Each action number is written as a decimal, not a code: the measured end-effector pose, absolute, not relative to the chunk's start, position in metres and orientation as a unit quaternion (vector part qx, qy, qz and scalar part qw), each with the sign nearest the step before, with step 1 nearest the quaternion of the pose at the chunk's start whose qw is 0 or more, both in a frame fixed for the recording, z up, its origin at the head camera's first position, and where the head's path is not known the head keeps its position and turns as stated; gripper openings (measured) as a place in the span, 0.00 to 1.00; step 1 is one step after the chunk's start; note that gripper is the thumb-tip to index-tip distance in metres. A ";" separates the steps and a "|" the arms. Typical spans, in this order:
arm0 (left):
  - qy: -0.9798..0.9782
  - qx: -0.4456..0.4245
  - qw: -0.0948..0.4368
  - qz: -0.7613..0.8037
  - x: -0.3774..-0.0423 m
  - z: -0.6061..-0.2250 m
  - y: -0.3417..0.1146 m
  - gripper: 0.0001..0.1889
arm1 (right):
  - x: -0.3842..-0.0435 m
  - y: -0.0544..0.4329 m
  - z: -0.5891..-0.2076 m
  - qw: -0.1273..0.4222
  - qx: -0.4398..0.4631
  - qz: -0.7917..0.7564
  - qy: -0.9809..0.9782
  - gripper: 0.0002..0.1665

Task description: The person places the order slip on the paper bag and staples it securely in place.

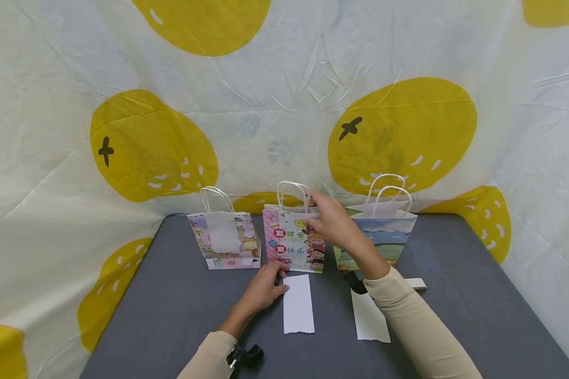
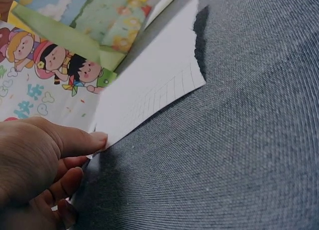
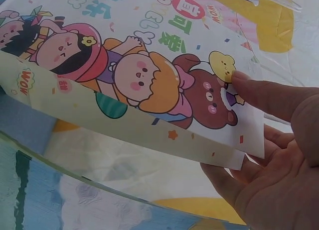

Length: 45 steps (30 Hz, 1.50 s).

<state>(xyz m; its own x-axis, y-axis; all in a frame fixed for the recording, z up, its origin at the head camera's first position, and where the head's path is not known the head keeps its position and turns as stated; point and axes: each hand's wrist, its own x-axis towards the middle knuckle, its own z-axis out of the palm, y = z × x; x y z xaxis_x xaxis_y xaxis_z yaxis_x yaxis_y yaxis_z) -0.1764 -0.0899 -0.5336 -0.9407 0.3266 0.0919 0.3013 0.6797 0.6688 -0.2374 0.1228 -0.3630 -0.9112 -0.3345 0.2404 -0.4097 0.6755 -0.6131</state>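
Note:
In the head view a pink and white paper gift bag [image 1: 294, 242] with cartoon figures and white twisted handles stands upright at the middle of the table. My right hand [image 1: 334, 218] holds its upper right edge; in the right wrist view the thumb [image 3: 269, 93] lies on the printed front and the fingers are behind the side. Below the bag's front, my left hand [image 1: 262, 287] pinches the near corner of a torn, lined paper slip [image 2: 149, 85], thumb on top, fingers beneath. In the head view this slip lies in front of the bag.
A patterned gift bag [image 1: 248, 247] with a white slip [image 1: 224, 234] on its front stands left. A landscape-print bag [image 1: 384, 231] stands right. Before it lie another torn slip [image 1: 371, 318] and a small white object [image 1: 416, 285], partly behind my right forearm. A lemon-print curtain [image 1: 275, 116] hangs behind.

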 end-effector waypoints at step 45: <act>0.812 0.187 -0.192 0.517 -0.208 -0.423 -0.090 0.03 | -0.237 0.127 -0.365 0.027 0.261 0.339 -0.904 0.21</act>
